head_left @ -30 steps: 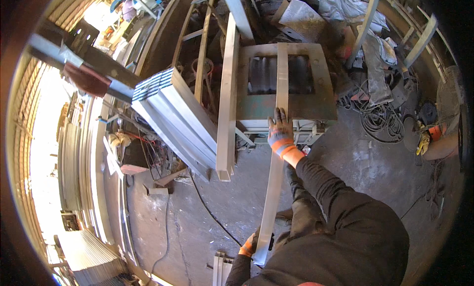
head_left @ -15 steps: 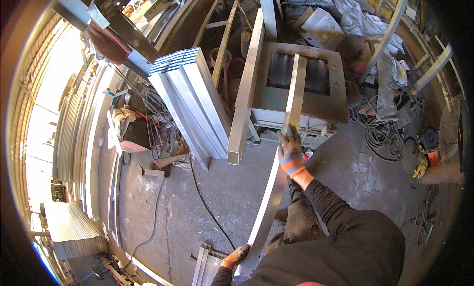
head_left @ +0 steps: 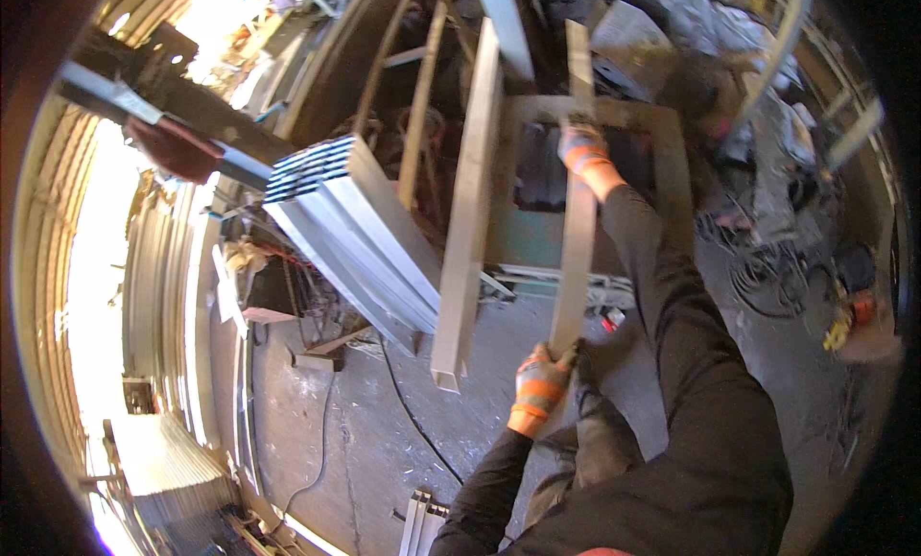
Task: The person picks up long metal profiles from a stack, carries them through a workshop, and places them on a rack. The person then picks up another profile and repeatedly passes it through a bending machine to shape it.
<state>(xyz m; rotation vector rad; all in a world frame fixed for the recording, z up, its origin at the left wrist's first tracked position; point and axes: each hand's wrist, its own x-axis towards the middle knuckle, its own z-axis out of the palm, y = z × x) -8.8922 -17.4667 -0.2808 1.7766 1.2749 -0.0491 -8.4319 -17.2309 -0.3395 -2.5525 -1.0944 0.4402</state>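
Note:
My left hand (head_left: 543,381), in a grey and orange work glove, is closed around the near end of a long square metal tube (head_left: 574,249). Farther along the same tube, my gloved right hand (head_left: 583,155) grips it over a greenish metal stand (head_left: 526,239) with a dark square opening. To the left, a second square tube (head_left: 468,211) lies roughly parallel, its hollow end toward me and past the stand's edge. The fingers of my right hand are partly hidden by blur.
Left of the tubes leans a stack of silver metal profiles (head_left: 350,235) with blue-striped ends. A black cable (head_left: 413,417) crosses the concrete floor. Short profiles (head_left: 420,522) lie by my left forearm. Coiled cables (head_left: 763,273) and scrap lie at the right.
The tube in my hands has moved forward, away from me, over the stand. My left hand has come up and forward with its near end; my right hand has reached farther out.

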